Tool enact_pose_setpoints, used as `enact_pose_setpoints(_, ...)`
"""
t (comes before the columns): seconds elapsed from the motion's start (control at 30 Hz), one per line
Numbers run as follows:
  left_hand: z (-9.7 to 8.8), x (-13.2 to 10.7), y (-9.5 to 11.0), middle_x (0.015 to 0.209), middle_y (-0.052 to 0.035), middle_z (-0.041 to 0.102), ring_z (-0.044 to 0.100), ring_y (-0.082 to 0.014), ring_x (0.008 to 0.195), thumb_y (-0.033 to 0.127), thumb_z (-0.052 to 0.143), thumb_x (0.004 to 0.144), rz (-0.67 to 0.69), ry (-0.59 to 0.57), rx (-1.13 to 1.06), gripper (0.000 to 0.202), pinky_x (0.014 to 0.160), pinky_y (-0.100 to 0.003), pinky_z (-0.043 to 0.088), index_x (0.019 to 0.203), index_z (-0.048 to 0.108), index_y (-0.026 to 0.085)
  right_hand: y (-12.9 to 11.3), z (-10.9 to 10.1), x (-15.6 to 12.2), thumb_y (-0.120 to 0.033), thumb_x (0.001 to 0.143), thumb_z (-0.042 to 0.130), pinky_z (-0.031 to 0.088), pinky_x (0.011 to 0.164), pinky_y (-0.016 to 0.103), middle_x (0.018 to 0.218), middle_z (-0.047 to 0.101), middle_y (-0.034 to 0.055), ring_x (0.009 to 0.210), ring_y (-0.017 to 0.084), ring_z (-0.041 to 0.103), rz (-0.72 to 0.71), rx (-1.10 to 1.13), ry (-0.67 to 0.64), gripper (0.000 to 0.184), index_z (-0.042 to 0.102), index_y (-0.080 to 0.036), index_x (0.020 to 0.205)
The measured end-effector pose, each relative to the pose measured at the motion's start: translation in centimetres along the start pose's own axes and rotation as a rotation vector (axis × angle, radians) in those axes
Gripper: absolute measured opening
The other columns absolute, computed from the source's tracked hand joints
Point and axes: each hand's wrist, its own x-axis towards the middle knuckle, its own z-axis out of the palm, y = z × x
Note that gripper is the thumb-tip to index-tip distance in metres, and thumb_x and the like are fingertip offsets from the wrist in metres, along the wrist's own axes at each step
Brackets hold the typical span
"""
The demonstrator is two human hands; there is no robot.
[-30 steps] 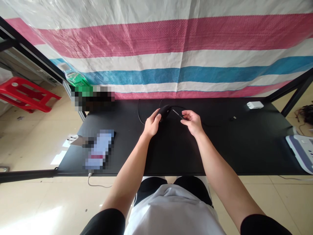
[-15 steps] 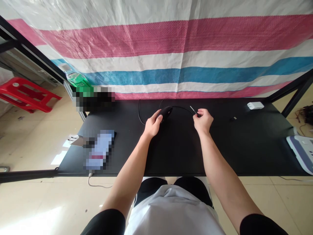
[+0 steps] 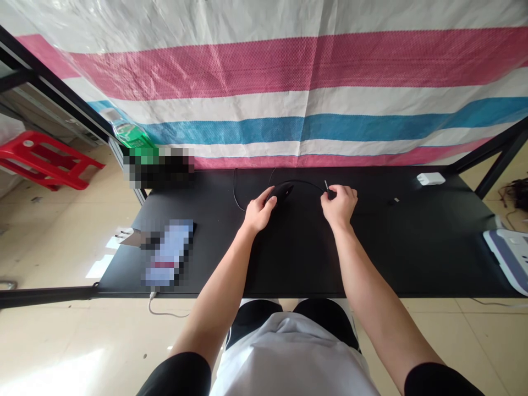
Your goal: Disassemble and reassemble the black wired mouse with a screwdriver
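A black computer mouse (image 3: 282, 192) lies on the black table (image 3: 412, 247) near its far edge. My left hand (image 3: 259, 212) grips the mouse from its near left side, fingers curled on it. A thin black cable (image 3: 303, 181) arcs from the mouse to the right. My right hand (image 3: 340, 204) pinches the cable near its end, where a small silver plug (image 3: 325, 185) sticks up beyond the fingers. Another loop of black cable (image 3: 235, 195) runs left of the mouse toward the back edge.
A white charger block (image 3: 430, 178) sits at the back right, with a small dark connector (image 3: 395, 201) nearer. A white and purple device (image 3: 509, 256) lies at the right edge. Blurred items lie at the left and back left. A striped tarp (image 3: 289, 82) hangs behind. A red stool (image 3: 45, 159) stands on the floor.
My right hand has moved right along the cable, drawing it out into an arc from the mouse, then eased slightly back left. My left hand stays on the mouse.
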Motion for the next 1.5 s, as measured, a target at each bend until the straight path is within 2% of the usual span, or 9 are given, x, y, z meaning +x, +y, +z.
enact_pose_setpoints(0.07,0.0,0.0,0.1,0.108,-0.0037,0.075,0.061,-0.0283,0.121,0.052,0.047,0.091,0.004,-0.008,0.011,0.056,0.104,-0.036,0.046,0.137,0.058,0.022,-0.7,0.2,-0.5,-0.021,0.075,0.060,0.047,0.086,0.046,0.085,0.068,0.0110,0.089,0.029,0.058,-0.110,0.103,-0.009,0.010,0.068,-0.019,0.081)
enact_pose_setpoints(0.23,-0.1,0.0,0.0,0.106,-0.0036,0.076,0.063,-0.0282,0.118,0.050,0.045,0.092,0.018,-0.022,0.018,0.054,0.103,-0.035,0.046,0.135,0.060,0.021,-2.6,0.8,-1.9,-0.023,0.081,0.060,0.051,0.083,0.043,0.083,0.070,0.0084,0.083,0.026,0.060,-0.323,0.292,-0.148,0.009,0.069,-0.022,0.083)
enact_pose_setpoints(0.33,-0.1,0.0,-0.1,0.108,-0.0043,0.076,0.064,-0.0280,0.115,0.050,0.044,0.092,0.036,-0.036,0.001,0.054,0.103,-0.036,0.046,0.133,0.062,0.020,-3.1,0.8,-2.1,-0.023,0.082,0.060,0.053,0.082,0.042,0.085,0.071,0.0076,0.085,0.026,0.062,-0.371,0.318,-0.182,0.011,0.071,-0.022,0.087)
enact_pose_setpoints(0.53,0.0,0.1,-0.5,0.115,-0.0060,0.074,0.066,-0.0280,0.112,0.050,0.043,0.092,0.053,-0.065,-0.036,0.055,0.099,-0.036,0.048,0.130,0.064,0.017,-3.2,0.4,-2.0,-0.023,0.083,0.061,0.055,0.076,0.038,0.081,0.073,0.0067,0.078,0.023,0.063,-0.441,0.372,-0.128,0.011,0.072,-0.022,0.085)
enact_pose_setpoints(0.8,-0.1,0.0,-0.3,0.117,-0.0064,0.073,0.065,-0.0271,0.115,0.050,0.044,0.092,0.073,-0.106,-0.077,0.055,0.101,-0.035,0.047,0.129,0.065,0.017,-3.6,0.2,-2.1,-0.024,0.083,0.061,0.055,0.077,0.038,0.081,0.072,0.0057,0.077,0.022,0.063,-0.405,0.392,-0.178,0.011,0.071,-0.024,0.082)
enact_pose_setpoints(1.07,-0.3,-0.1,0.1,0.108,-0.0052,0.075,0.068,-0.0263,0.107,0.050,0.044,0.091,0.082,-0.113,-0.022,0.054,0.101,-0.034,0.047,0.129,0.065,0.017,-3.6,0.2,-2.1,-0.025,0.084,0.059,0.056,0.074,0.039,0.078,0.071,0.0062,0.076,0.023,0.064,-0.367,0.417,-0.192,0.012,0.070,-0.024,0.080)
enact_pose_setpoints(1.3,-0.3,-0.2,0.3,0.094,-0.0035,0.077,0.070,-0.0259,0.098,0.050,0.045,0.090,0.093,-0.136,0.011,0.055,0.093,-0.034,0.050,0.130,0.064,0.017,-3.6,0.0,-2.1,-0.027,0.086,0.057,0.054,0.067,0.035,0.070,0.068,0.0048,0.067,0.020,0.062,-0.370,0.404,-0.188,0.017,0.067,-0.023,0.072)
enact_pose_setpoints(1.5,-0.4,-0.2,0.3,0.091,-0.0038,0.077,0.070,-0.0257,0.096,0.050,0.044,0.090,0.099,-0.146,0.021,0.057,0.091,-0.033,0.051,0.132,0.063,0.017,-3.7,-0.1,-2.0,-0.025,0.084,0.056,0.054,0.065,0.033,0.068,0.066,0.0038,0.063,0.018,0.060,-0.350,0.413,-0.222,0.017,0.064,-0.023,0.069)
